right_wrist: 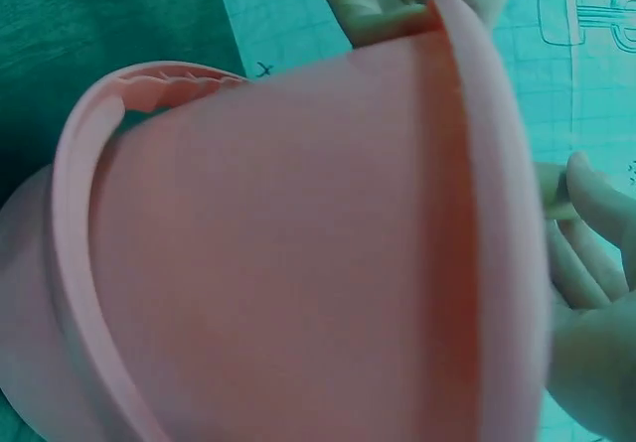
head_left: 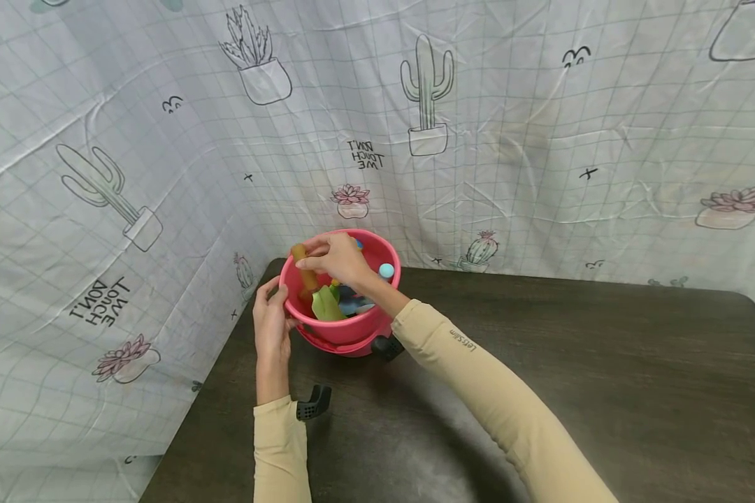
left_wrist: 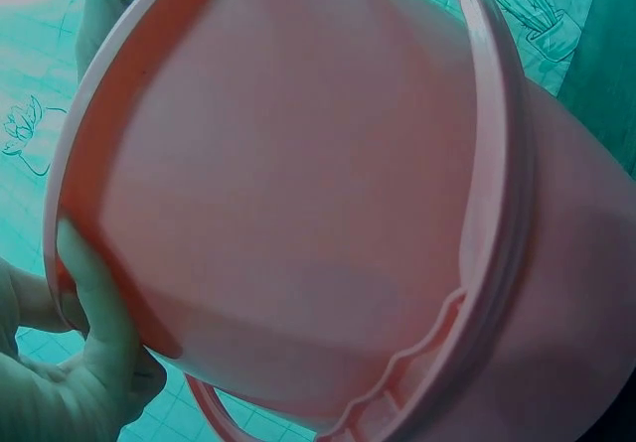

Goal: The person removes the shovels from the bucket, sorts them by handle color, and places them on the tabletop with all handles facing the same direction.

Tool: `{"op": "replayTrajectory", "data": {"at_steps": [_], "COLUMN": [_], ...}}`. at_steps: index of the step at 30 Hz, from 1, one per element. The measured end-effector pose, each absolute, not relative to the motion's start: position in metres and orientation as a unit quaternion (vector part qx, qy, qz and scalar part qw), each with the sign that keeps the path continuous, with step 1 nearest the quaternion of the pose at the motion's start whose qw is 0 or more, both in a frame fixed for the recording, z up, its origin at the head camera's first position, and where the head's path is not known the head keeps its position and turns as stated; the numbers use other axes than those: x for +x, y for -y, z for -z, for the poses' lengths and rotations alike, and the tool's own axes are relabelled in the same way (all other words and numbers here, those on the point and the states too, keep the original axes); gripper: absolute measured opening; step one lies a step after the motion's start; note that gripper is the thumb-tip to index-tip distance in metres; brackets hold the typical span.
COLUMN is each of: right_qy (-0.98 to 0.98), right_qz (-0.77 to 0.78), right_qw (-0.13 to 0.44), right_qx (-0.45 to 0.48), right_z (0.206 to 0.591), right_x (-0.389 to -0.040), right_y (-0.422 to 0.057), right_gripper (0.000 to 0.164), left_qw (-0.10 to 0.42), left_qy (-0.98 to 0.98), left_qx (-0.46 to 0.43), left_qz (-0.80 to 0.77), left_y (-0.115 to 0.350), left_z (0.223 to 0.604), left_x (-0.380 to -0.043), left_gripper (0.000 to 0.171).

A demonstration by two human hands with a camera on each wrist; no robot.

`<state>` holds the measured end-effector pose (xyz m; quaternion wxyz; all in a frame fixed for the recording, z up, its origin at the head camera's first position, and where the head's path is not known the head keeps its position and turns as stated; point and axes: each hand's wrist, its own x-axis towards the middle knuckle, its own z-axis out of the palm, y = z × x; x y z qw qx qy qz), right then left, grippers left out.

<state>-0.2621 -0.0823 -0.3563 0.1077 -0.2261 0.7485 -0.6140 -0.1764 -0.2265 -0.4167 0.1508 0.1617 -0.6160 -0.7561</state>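
Observation:
A pink bucket (head_left: 352,325) stands near the back left corner of the table, its handle (left_wrist: 417,353) hanging low around the outside. My left hand (head_left: 272,318) grips its left rim, thumb on the wall in the left wrist view (left_wrist: 99,303). Reaching over the bucket from the right, my right hand (head_left: 341,262) pinches a brownish-yellow stick-like piece (head_left: 299,253) by its upper part. That piece leans inside the bucket, and its lower end is down among the contents. A light green item (head_left: 327,304) lies close to it. In the right wrist view, the bucket's wall hides most contents.
Also in the bucket are a light blue rounded top (head_left: 386,270) and a dark bluish item (head_left: 352,302). A printed cactus curtain (head_left: 509,175) hangs behind and left of the dark table (head_left: 572,363). A black wrist camera (head_left: 314,402) sits on the left sleeve.

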Motion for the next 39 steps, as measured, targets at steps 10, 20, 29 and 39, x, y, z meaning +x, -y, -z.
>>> {"op": "replayTrajectory", "data": {"at_steps": [10, 20, 29, 39], "right_qy": [-0.755, -0.690, -0.679, -0.669], "right_qz": [0.624, 0.700, 0.718, 0.737], "right_qw": [0.076, 0.075, 0.070, 0.069], "right_qx": [-0.188, -0.171, -0.132, -0.073], "right_z": [0.342, 0.335, 0.332, 0.332], "right_x": [-0.269, -0.276, -0.279, -0.283], "right_y": [0.060, 0.036, 0.019, -0.003], "right_gripper": [0.042, 0.038, 0.018, 0.018], "left_qw": [0.166, 0.168, 0.166, 0.166], "left_qy": [0.619, 0.622, 0.624, 0.625], "left_qx": [0.173, 0.174, 0.179, 0.175], "left_qz": [0.748, 0.745, 0.743, 0.742], "left_y": [0.224, 0.222, 0.223, 0.222], "left_z": [0.417, 0.417, 0.416, 0.416], "left_x": [-0.175, -0.174, -0.174, -0.173], "left_gripper": [0.040, 0.042, 0.041, 0.041]}}
